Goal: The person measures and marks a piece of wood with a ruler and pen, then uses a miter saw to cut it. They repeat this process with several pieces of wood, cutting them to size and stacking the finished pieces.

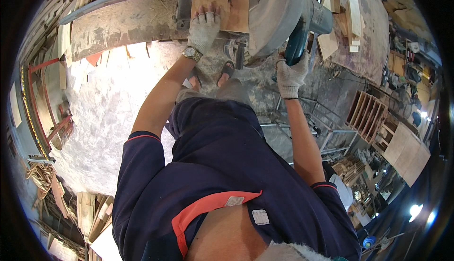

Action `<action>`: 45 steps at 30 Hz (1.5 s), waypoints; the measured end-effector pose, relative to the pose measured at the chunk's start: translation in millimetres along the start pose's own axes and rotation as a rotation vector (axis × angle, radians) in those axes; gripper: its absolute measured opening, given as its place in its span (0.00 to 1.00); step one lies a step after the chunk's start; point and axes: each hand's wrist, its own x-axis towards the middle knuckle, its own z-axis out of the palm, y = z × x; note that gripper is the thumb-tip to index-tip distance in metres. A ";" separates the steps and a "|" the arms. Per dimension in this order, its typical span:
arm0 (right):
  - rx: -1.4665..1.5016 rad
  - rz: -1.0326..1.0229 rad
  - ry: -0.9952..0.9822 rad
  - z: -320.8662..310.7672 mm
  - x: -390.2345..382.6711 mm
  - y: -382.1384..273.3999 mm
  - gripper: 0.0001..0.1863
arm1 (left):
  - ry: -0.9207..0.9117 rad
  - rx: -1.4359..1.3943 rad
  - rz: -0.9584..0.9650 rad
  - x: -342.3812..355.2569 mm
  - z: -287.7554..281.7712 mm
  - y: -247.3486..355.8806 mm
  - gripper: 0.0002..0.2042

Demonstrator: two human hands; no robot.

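Note:
My left hand [204,30], in a pale knit glove with bare fingertips, lies flat on a light brown wooden board [235,13], its fingers stretched out toward the far side. The board rests on the saw's worn table, beside a miter saw with a large grey round blade guard [276,17]. To the right of the guard, my gloved right hand [292,75] is wrapped round the saw's teal handle [296,43]. The blade's cutting edge is hidden by the guard. A wristwatch [191,53] sits on my left wrist.
A long dusty plank bench [123,25] runs left of the saw. Pale wood strips [353,10] lie on a sheet at the far right. A metal frame [338,140] stands near my right arm, with a slatted wooden rack [366,114] beyond. A red frame [45,65] stands left.

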 end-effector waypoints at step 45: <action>0.662 -0.011 -0.436 -144.6 138.3 -142.7 0.19 | -0.051 -0.327 -0.068 -33.6 -126.6 1.1 0.21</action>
